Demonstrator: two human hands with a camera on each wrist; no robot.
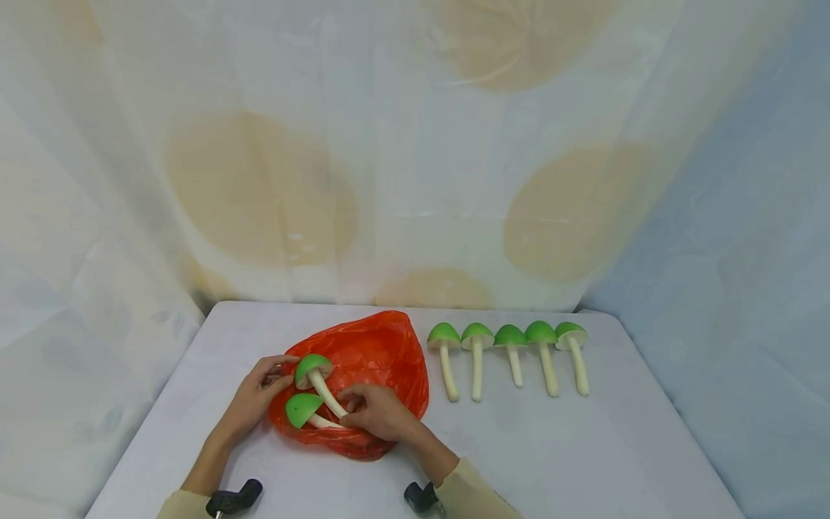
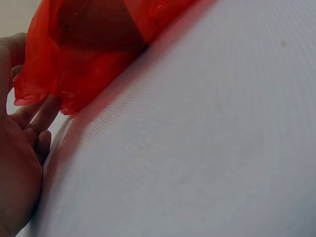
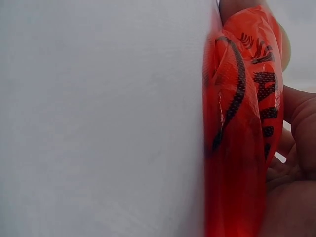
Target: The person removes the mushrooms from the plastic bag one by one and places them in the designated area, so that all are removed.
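A red plastic bag (image 1: 382,353) lies spread open on the white table. Two toy mushrooms with green caps and pale stems are at its left side: an upper mushroom (image 1: 320,382) and a lower mushroom (image 1: 303,409). My left hand (image 1: 256,389) holds the bag's left rim, with fingers behind the red film in the left wrist view. Over the bag, my right hand (image 1: 382,414) pinches the stem end of the upper mushroom. In the right wrist view the bag's printed side (image 3: 247,98) hides the fingertips and most of the mushrooms.
To the right of the bag, several more green-capped mushrooms (image 1: 476,360) lie in a row, caps toward the back. The white table (image 1: 551,447) ends at a hanging pale curtain with tan spots (image 1: 259,187). A black wrist mount (image 1: 235,497) sits near each sleeve.
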